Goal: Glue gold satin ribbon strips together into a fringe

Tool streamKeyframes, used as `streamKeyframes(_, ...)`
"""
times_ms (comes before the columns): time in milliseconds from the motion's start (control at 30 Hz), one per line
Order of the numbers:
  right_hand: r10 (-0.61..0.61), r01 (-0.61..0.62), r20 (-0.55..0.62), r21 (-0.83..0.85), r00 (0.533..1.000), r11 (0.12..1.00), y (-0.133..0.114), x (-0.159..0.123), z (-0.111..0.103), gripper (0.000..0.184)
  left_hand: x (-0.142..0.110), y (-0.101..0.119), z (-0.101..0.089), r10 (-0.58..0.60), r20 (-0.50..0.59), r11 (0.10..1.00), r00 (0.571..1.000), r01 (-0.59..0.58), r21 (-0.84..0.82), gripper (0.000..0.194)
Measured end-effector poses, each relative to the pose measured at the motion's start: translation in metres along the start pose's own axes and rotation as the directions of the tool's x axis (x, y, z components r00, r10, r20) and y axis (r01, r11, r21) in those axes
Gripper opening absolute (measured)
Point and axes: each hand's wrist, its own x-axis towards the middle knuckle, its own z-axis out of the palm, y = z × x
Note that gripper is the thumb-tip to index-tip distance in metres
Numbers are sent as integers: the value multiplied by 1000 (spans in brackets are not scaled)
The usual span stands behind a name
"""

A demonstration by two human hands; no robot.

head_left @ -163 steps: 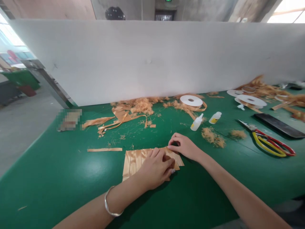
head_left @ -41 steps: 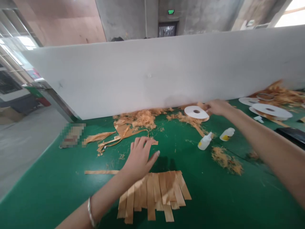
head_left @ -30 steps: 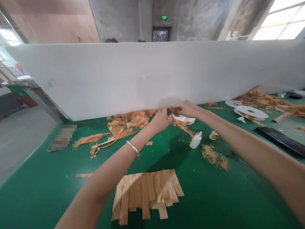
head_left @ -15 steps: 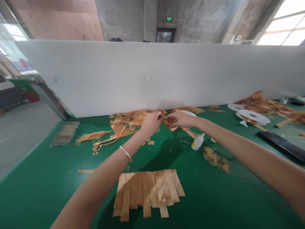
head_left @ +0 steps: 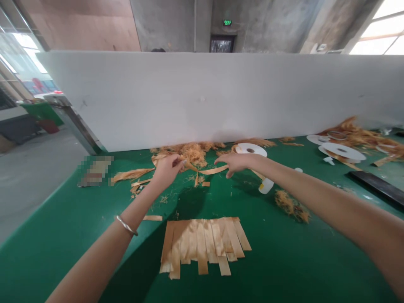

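Observation:
My left hand (head_left: 169,169) pinches a tan ribbon (head_left: 213,171) at the back middle of the table. That ribbon sags between my two hands and reaches the fingers of my right hand (head_left: 239,163). The right hand's thumb and fingers are apart, with nothing seen gripped between them. A white spool (head_left: 251,149) lies just behind the right hand. Frayed tan fibres (head_left: 192,152) are heaped behind my left hand. Nearer to me, a row of cut ribbon strips (head_left: 202,242) lies side by side and partly overlapping on the green table.
A small white bottle (head_left: 266,186) lies under my right forearm, beside a fibre tuft (head_left: 288,205). More spools (head_left: 342,152) and a black flat object (head_left: 377,189) are on the right. A white partition (head_left: 202,97) closes off the back. A blurred-out object (head_left: 96,171) lies at left.
My hands were together and have moved apart, the left one leftward. A length of ribbon now shows between them. The right hand's fingers have opened. The view has shifted slightly.

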Motion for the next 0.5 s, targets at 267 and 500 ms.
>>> streamKeyframes(267,133,-138,-55,-102,990,985,-37,2,26,71,-39,-52,-24,-53,129,996,990,43,79,24)
streamKeyframes(500,101,-116,-152,-98,983,988,-66,31,27,35,-73,-59,-24,-21,268,984,963,-27,174,22)
